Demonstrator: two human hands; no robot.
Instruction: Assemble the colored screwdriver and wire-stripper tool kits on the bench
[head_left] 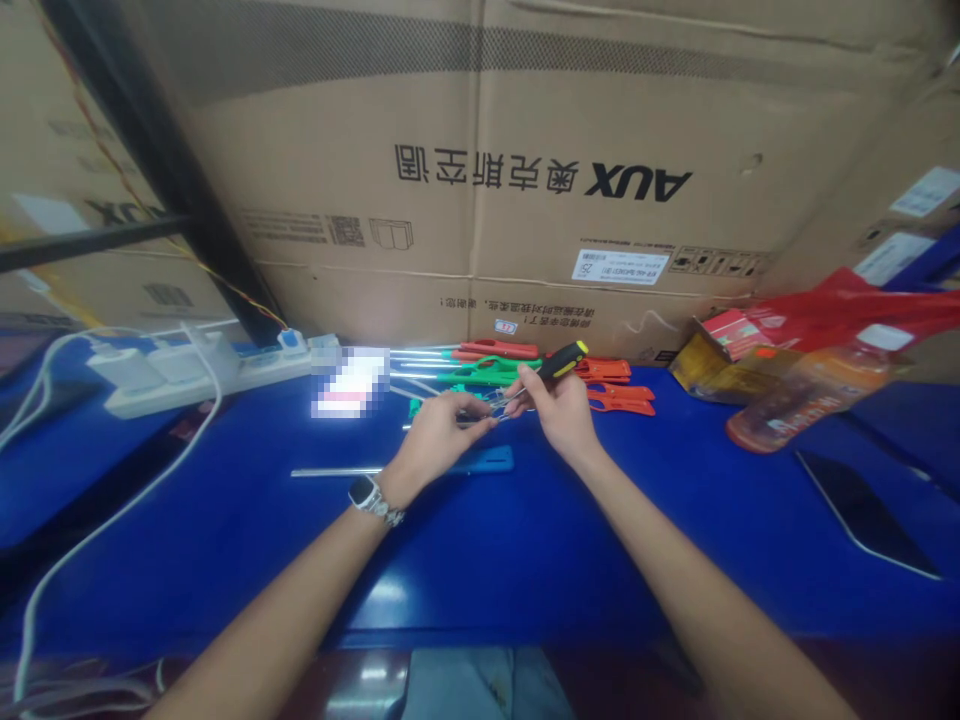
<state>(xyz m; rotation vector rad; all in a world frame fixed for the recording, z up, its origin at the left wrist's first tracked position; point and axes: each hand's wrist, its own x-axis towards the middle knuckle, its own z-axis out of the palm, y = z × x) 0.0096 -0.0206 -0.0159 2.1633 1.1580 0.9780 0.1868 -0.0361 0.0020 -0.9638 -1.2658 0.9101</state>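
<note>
My right hand [559,405] is closed round a screwdriver with a black and yellow handle [564,360], its shaft pointing down to the left. My left hand [446,430] pinches a small shiny wire-like piece [501,405], its exact kind too small to make out. The fingertips of both hands almost meet at this piece. Just behind them lie green [487,372], red [499,349] and orange [622,400] plastic handles, some with thin metal rods, like long-nosed lighters. A blue handle [491,459] with a metal rod lies in front, partly behind my left hand.
The blue table [465,570] backs onto a large cardboard box [525,230]. A white power strip [195,380] with plugs and cables is at left, beside a bright blurred rectangle [349,385]. At right are a drink bottle [817,390], a red bag [847,310] and a phone [862,510].
</note>
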